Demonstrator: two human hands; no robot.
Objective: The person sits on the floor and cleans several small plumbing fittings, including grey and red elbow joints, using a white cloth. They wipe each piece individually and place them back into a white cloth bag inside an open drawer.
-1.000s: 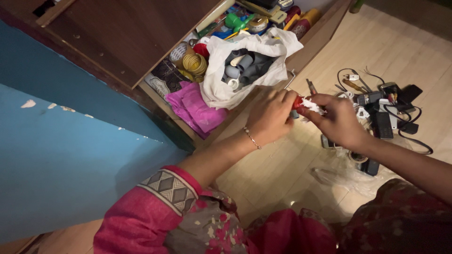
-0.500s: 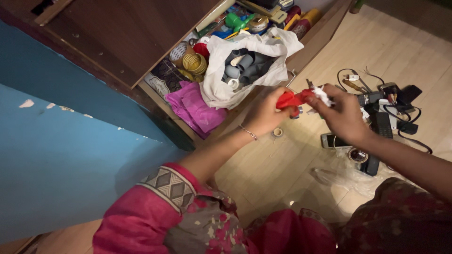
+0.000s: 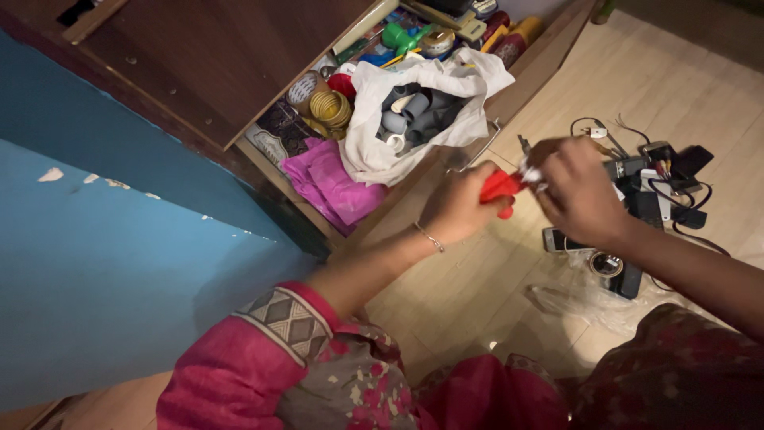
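A small red object (image 3: 500, 188) is gripped in the left hand (image 3: 455, 209), whose fingers are curled closed around it, above the light wooden floor (image 3: 684, 72). The right hand (image 3: 579, 189) is closed on the other end of the same object, where a bit of white material (image 3: 532, 175) is pinched between its fingertips; what exactly the white piece is cannot be told. A thin bracelet (image 3: 427, 236) is worn on the left wrist, and a pink patterned sleeve (image 3: 263, 342) is seen on the left arm.

Just behind the hands, an open wooden drawer (image 3: 541, 56) is seen, crowded with things. A white plastic bag (image 3: 374, 151) filled with grey pipe fittings (image 3: 414, 111) is lying in it, with a crumpled magenta bag (image 3: 334, 183) beside it and a roll of yellowish tape (image 3: 329, 107) just behind that. Green and yellow items are packed at the drawer's far end.

On the floor to the right of the hands, a heap of black chargers and cables (image 3: 668, 191) is spread out, with a white plug (image 3: 594, 132) near its far edge. A roll of tape (image 3: 605, 263) and clear plastic wrap (image 3: 581, 302) are lying below the right forearm. A blue wall (image 3: 103, 263) is seen at the left.
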